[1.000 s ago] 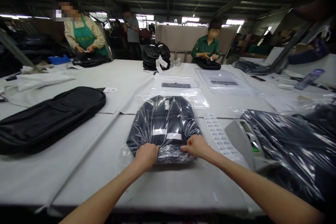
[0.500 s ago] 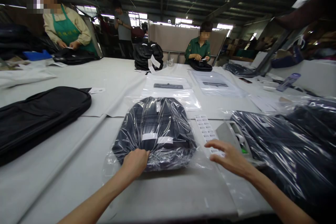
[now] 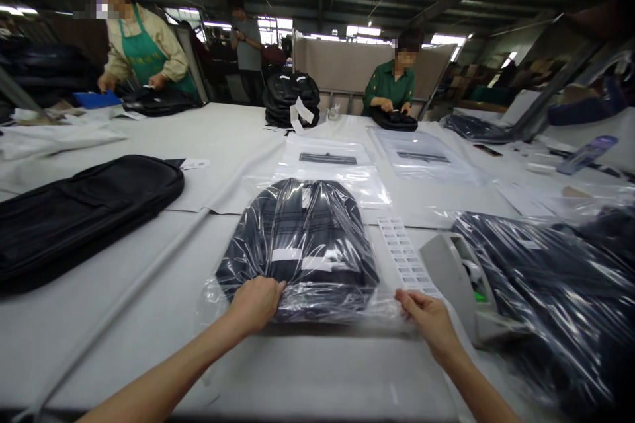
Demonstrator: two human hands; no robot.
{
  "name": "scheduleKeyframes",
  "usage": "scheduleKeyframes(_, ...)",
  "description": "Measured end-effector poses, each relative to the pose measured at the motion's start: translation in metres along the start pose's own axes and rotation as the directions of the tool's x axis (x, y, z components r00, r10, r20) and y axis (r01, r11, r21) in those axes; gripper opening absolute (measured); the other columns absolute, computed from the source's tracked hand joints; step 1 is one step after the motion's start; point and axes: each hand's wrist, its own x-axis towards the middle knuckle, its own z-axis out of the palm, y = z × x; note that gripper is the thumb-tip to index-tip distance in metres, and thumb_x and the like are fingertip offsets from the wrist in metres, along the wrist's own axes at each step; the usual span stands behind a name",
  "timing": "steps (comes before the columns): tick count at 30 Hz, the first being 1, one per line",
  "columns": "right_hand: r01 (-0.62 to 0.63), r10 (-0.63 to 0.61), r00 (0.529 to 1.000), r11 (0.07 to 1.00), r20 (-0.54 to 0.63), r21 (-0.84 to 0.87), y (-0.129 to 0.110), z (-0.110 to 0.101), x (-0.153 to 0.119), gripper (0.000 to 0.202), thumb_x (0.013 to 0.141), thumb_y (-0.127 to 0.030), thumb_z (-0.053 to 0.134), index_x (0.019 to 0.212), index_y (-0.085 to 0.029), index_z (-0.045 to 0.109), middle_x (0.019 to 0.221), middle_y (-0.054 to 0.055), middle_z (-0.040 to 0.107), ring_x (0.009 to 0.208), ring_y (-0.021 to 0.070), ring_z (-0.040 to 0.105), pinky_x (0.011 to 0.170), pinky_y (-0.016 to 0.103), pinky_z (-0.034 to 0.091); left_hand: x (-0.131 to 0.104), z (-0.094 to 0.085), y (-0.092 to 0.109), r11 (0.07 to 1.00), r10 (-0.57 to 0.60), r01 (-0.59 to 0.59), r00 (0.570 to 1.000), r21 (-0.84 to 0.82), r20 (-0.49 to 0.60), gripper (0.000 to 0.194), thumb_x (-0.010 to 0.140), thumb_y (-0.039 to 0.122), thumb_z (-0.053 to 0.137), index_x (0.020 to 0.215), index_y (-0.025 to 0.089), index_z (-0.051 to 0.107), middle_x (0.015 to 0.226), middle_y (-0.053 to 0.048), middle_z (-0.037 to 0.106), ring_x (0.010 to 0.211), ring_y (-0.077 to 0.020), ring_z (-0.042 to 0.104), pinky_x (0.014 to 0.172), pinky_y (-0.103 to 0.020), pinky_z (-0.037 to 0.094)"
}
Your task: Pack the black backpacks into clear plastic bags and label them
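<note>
A black backpack (image 3: 322, 225) lies on the white table in front of me, inside a clear plastic bag (image 3: 342, 299). My left hand (image 3: 256, 304) is closed on gathered plastic near the bag's front edge. At the bag's right front corner, my right hand (image 3: 432, 322) has thumb and fingers pinched on the loose plastic edge. Just beyond that hand lies a sheet of printed labels (image 3: 403, 248). A grey tape dispenser (image 3: 441, 264) stands to its right.
Another black bag (image 3: 94, 211) lies at the left. Plastic-wrapped dark bags (image 3: 546, 277) fill the right side. Flat clear bags (image 3: 337, 145) lie behind the backpack. Across the table, two co-workers (image 3: 143, 46) handle black bags; a stack of backpacks (image 3: 292, 99) stands between them.
My right hand has gone from open, above the table, to pinching the bag's right edge. My left hand keeps its hold. The view has shifted slightly left.
</note>
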Motion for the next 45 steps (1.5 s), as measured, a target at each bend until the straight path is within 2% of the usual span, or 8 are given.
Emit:
scheduleKeyframes(5, -0.21, 0.243, 0.935, 0.967, -0.259, 0.147, 0.012, -0.024, 0.003, 0.046, 0.059, -0.058, 0.067, 0.066, -0.013, 0.063, 0.048, -0.002, 0.051, 0.042, 0.0119, 0.043, 0.042, 0.025, 0.035, 0.002, 0.005, -0.002, 1.0, 0.003, -0.004, 1.0, -0.025, -0.029, 0.053, 0.095, 0.034, 0.023, 0.084, 0.011, 0.07, 0.083, -0.02, 0.069, 0.084, -0.0339, 0.066, 0.073, -0.044, 0.05)
scheduleKeyframes(9, 0.183, -0.15, 0.795, 0.983, -0.588, -0.004, -0.059, -0.009, -0.031, 0.044, 0.074, -0.043, 0.064, 0.108, -0.017, 0.059, 0.079, 0.003, 0.062, 0.062, 0.0145, 0.056, 0.057, 0.026, 0.047, 0.001, 0.006, -0.002, 0.999, -0.008, 0.006, 0.999, -0.05, -0.037, 0.054, 0.095, 0.034, 0.023, 0.085, 0.009, 0.07, 0.084, -0.021, 0.069, 0.084, -0.0347, 0.066, 0.073, -0.045, 0.05)
scheduleKeyframes(12, 0.509, -0.497, 0.858, 0.858, -0.131, 0.076, -0.111, 0.061, -0.049, 0.03, 0.082, -0.029, 0.058, 0.111, -0.021, 0.055, 0.099, 0.006, 0.062, 0.084, 0.0175, 0.061, 0.075, 0.03, 0.051, -0.003, 0.003, -0.002, 0.997, -0.005, 0.002, 0.999, -0.083, -0.038, 0.053, 0.094, 0.033, 0.023, 0.087, 0.009, 0.07, 0.086, -0.022, 0.068, 0.086, -0.0346, 0.066, 0.074, -0.046, 0.05)
scheduleKeyframes(16, 0.658, -0.639, 0.648, 0.744, 0.414, 0.117, -0.121, 0.154, -0.029, 0.041, 0.082, -0.017, 0.051, 0.123, -0.021, 0.046, 0.118, 0.01, 0.057, 0.105, 0.0213, 0.054, 0.092, 0.039, 0.045, -0.006, 0.0, -0.008, 0.987, 0.006, -0.009, 1.0, -0.161, -0.018, 0.045, 0.092, 0.03, 0.029, 0.087, 0.01, 0.069, 0.086, -0.022, 0.068, 0.086, -0.0346, 0.065, 0.074, -0.045, 0.05)
scheduleKeyframes(21, 0.723, -0.598, 0.506, 0.687, 0.621, 0.072, -0.096, 0.173, 0.003, 0.044, 0.08, -0.018, 0.055, 0.124, -0.02, 0.046, 0.104, 0.008, 0.059, 0.096, 0.021, 0.053, 0.088, 0.039, 0.043, -0.002, -0.004, -0.022, 0.941, 0.118, -0.092, 0.991, -0.327, 0.058, 0.034, 0.089, 0.032, 0.038, 0.095, 0.015, 0.066, 0.092, -0.016, 0.069, 0.089, -0.0305, 0.065, 0.079, -0.041, 0.048)
scheduleKeyframes(34, 0.661, -0.5, 0.561, 0.751, 0.66, 0.008, -0.097, 0.179, 0.008, 0.023, 0.088, -0.027, 0.053, 0.068, -0.019, 0.061, 0.068, -0.001, 0.055, 0.072, 0.0147, 0.05, 0.067, 0.028, 0.036, 0.005, -0.013, -0.046, 0.541, 0.432, -0.12, 0.889, -0.833, 0.153, 0.075, 0.087, 0.066, 0.018, 0.062, 0.012, 0.064, 0.062, -0.007, 0.065, 0.057, -0.015, 0.059, 0.064, -0.023, 0.048)
scheduleKeyframes(41, 0.701, -0.549, 0.552, 0.713, 0.628, 0.007, -0.093, 0.176, 0.004, 0.024, 0.091, -0.028, 0.045, 0.071, -0.02, 0.053, 0.072, 0.001, 0.056, 0.072, 0.016, 0.05, 0.068, 0.03, 0.038, -0.048, -0.047, -0.081, 0.672, 0.239, -0.328, 0.945, -0.664, -0.225, 0.041, 0.093, 0.041, 0.034, 0.123, 0.022, 0.054, 0.122, -0.004, 0.059, 0.111, -0.0199, 0.053, 0.099, -0.031, 0.036)
scheduleKeyframes(45, 0.7, -0.542, 0.568, 0.714, 0.619, -0.018, -0.09, 0.176, 0.004, 0.025, 0.092, -0.03, 0.043, 0.072, -0.02, 0.054, 0.07, 0.001, 0.056, 0.069, 0.0161, 0.051, 0.065, 0.03, 0.038, -0.106, -0.011, -0.135, 0.812, 0.251, -0.362, 0.925, -0.457, -0.286, 0.089, 0.069, 0.046, 0.071, 0.142, 0.026, 0.023, 0.145, -0.01, 0.033, 0.13, -0.0274, 0.032, 0.106, -0.044, 0.028)
